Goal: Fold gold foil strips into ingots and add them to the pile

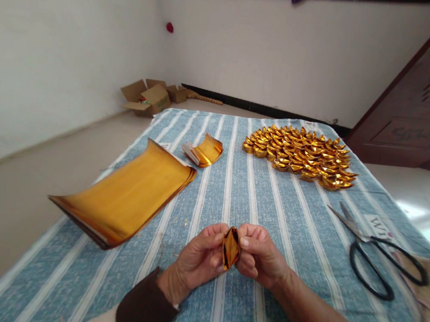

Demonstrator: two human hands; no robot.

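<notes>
- A striped cloth (272,211) is spread underneath everything.
- A stack of gold sheets (125,196) is seen well left of the hands.
- A heap of folded ingots (300,151) is piled at the far side.
- Scissors (378,253) are laid to the right.
- The left hand (197,260) and right hand (261,255) are pressed together, fingers pinched shut on a gold piece (230,247) held upright between them.

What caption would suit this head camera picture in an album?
Both hands, left hand and right hand, pinch a folded gold paper piece over a striped cloth, near gold sheets, scissors.
</notes>
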